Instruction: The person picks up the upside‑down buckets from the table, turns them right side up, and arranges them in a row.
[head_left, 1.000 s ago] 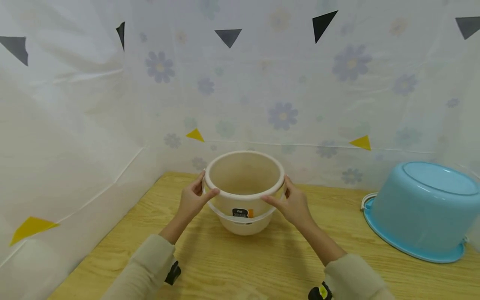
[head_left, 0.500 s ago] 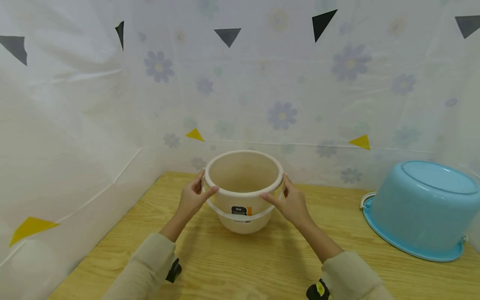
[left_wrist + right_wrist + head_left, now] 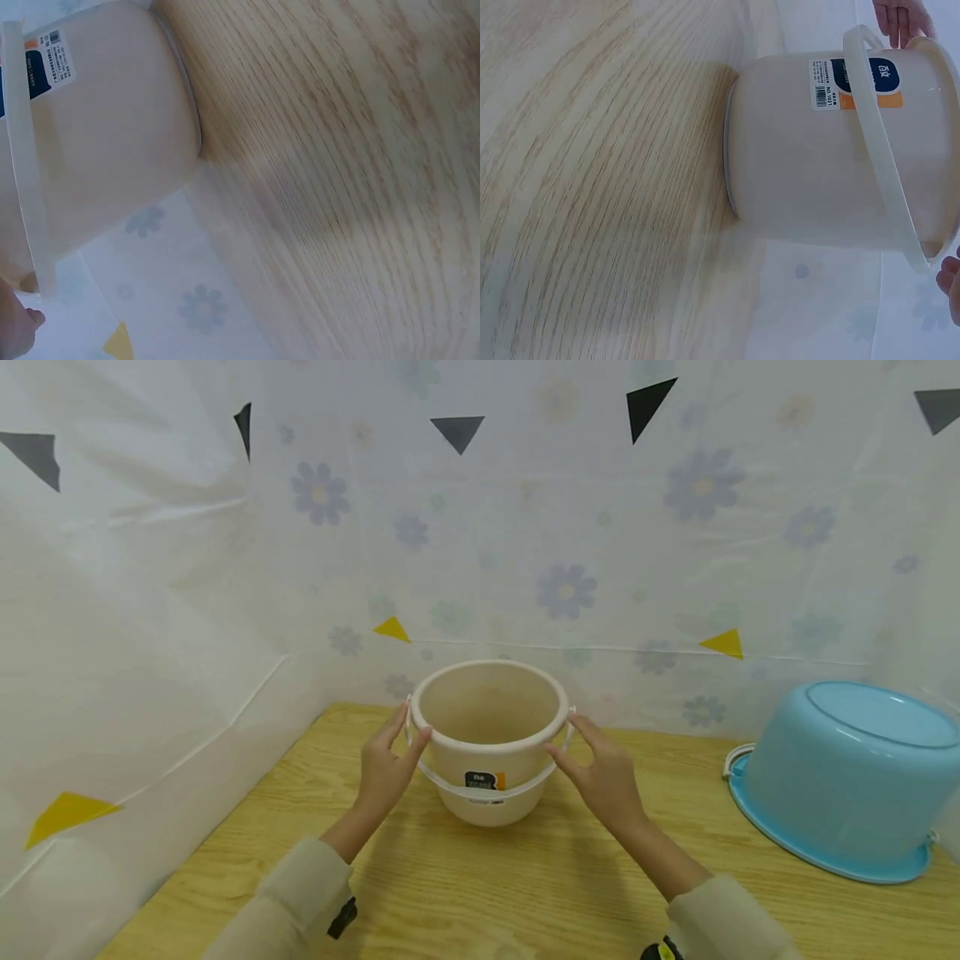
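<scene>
A cream plastic bucket point(image 3: 450, 764) stands upright on the wooden table, its mouth facing up and a printed label point(image 3: 483, 780) on its front. Its white handle point(image 3: 885, 161) hangs down across the front wall. My left hand point(image 3: 384, 768) is at the left side of the rim, fingers and thumb extended; whether it still touches the bucket I cannot tell. On the other side, my right hand point(image 3: 606, 777) is spread beside the rim, its thumb off the front. Both hands point(image 3: 904, 19) appear in the right wrist view with fingers loose at the bucket's two sides.
A light blue bucket point(image 3: 840, 785) sits upside down on the table point(image 3: 480, 893) at the right. Behind and to the left hang white flower-patterned sheets point(image 3: 495, 527) with black and yellow triangles stuck on them.
Both thumbs have come off the bucket's front rim, and the hands have loosened. My right hand has moved slightly outward. The bucket stays in place.
</scene>
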Motion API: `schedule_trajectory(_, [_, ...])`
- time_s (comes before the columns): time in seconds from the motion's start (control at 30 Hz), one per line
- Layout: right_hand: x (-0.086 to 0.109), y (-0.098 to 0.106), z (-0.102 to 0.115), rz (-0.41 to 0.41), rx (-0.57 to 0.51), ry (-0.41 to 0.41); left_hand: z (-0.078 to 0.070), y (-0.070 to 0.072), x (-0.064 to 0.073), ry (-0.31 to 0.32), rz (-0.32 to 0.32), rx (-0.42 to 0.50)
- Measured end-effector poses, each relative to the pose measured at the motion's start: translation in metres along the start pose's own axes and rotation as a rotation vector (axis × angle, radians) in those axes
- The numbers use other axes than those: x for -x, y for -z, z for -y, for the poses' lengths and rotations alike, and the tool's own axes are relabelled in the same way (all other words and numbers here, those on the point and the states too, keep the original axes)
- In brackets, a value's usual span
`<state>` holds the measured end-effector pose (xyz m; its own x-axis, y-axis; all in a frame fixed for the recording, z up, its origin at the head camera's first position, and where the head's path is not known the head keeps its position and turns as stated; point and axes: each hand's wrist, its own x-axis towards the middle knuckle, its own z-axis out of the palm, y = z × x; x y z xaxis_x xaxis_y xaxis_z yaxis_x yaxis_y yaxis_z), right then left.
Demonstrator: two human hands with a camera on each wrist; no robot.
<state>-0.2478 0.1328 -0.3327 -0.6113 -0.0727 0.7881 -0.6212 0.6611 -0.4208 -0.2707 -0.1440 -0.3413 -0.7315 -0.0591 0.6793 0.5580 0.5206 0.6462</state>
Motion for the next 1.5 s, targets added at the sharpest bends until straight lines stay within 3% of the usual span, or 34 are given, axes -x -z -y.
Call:
schedule_trajectory(0.13, [0.004,0.004,-0.003,-0.063,0.019,0.105,0.001,-0.002,0.002,-0.189,-0.127,-0.085])
schedule_trajectory(0.23, [0.01,0.009,-0.007,-0.058,0.035,0.142,0.002,-0.002,0.005,-0.314,-0.167,-0.135])
schedule_trajectory(0.57, [0.035,0.031,-0.021,-0.005,0.226,0.24,-0.002,-0.003,0.016,-0.713,-0.162,-0.229])
schedule_trajectory(0.83, [0.05,0.048,-0.031,0.027,0.255,0.266,-0.017,-0.005,0.022,-0.99,-0.085,-0.265])
schedule_trajectory(0.97, [0.058,0.056,-0.036,0.038,0.285,0.263,-0.023,-0.009,0.027,-1.073,-0.051,-0.273])
schedule_trajectory(1.2, [0.073,0.075,-0.044,0.08,0.306,0.256,-0.029,-0.018,0.036,-1.159,0.0,-0.3])
schedule_trajectory(1.5, [0.093,0.095,-0.054,0.145,0.359,0.242,-0.035,-0.031,0.056,-1.181,0.153,-0.329])
